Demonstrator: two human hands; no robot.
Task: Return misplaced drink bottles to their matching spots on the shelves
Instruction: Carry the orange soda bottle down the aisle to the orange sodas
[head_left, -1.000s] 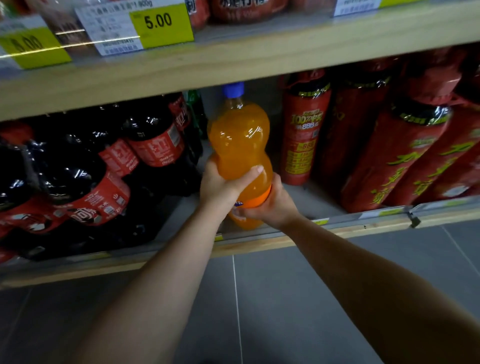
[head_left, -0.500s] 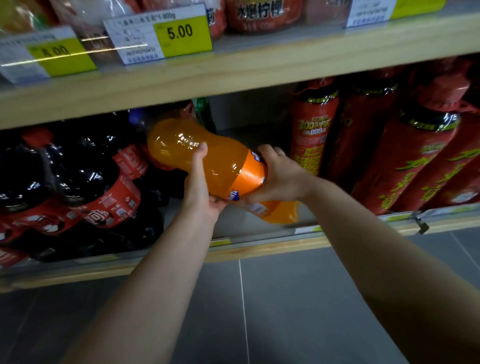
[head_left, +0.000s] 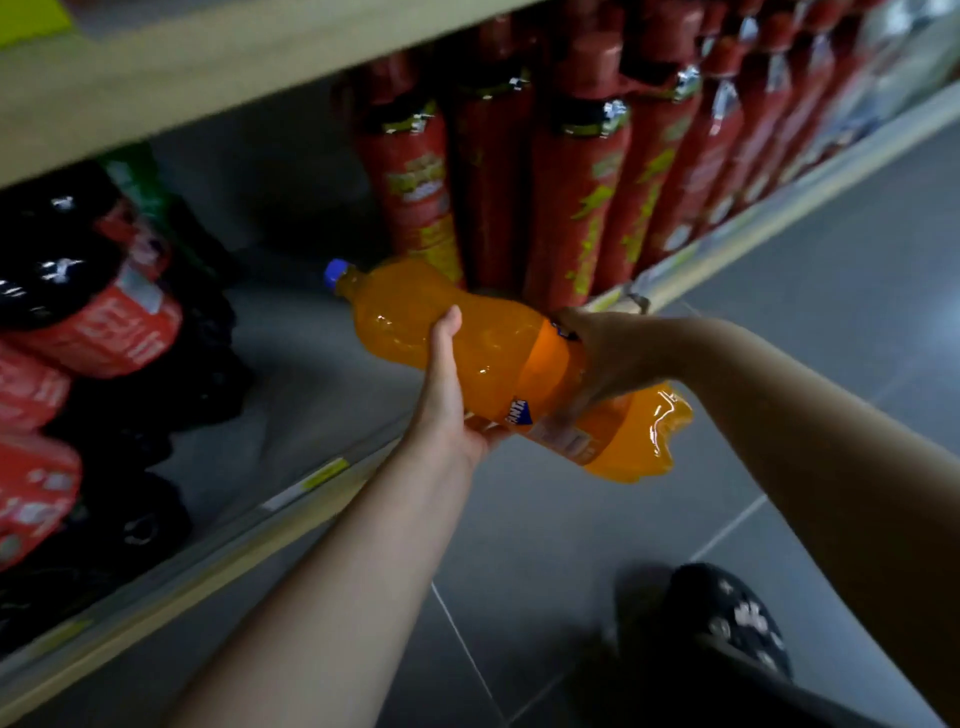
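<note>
A large orange soda bottle (head_left: 498, 353) with a blue cap lies almost on its side, cap pointing left toward the shelf gap, base sticking out over the floor. My left hand (head_left: 447, 395) cups it from below at its waist. My right hand (head_left: 602, 358) grips it from above at the orange label. The bottle hovers over the front edge of the low shelf (head_left: 291, 499), in front of an empty grey gap between two product groups.
Dark cola bottles (head_left: 104, 312) with red labels fill the shelf's left side, a green bottle (head_left: 140, 182) behind them. Tall red-wrapped bottles (head_left: 571, 182) stand in a row on the right. A wooden shelf board (head_left: 182, 78) runs overhead. Grey tiled floor and my patterned shoe (head_left: 727, 623) lie below.
The bottle went from upright on the shelf to tipped on its side, and has come forward and down out of the gap, both hands still on it. The view has swung right and down.
</note>
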